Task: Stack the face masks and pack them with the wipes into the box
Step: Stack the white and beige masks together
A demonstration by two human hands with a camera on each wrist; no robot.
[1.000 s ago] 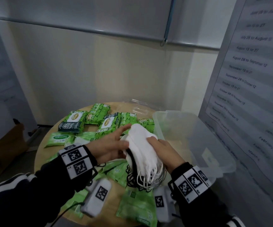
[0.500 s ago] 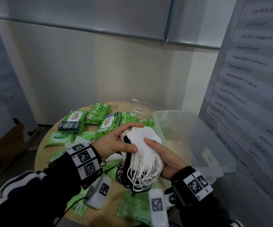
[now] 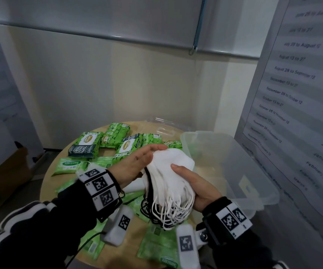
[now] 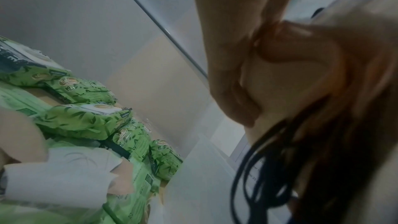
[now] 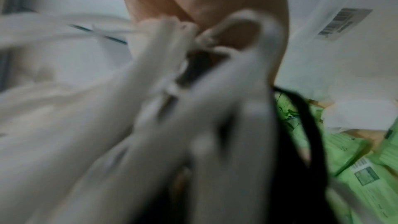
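Note:
A stack of face masks, mostly white with a few black ones, is held upright above the round table, its ear loops hanging down. My right hand grips the stack from below, thumb across its front. My left hand presses against the stack's left side with fingers fairly straight. The clear plastic box stands open just right of the hands. Green wipes packs lie across the table. In the right wrist view the white loops are blurred; black loops show in the left wrist view.
The wooden table is small and crowded with wipes packs. One white mask lies on it under my left hand. A clear lid lies behind the packs. A poster panel stands close on the right.
My right hand has turned palm-up under the stack. My left thumb has come off the front and the left fingers now lie flatter along the stack's side.

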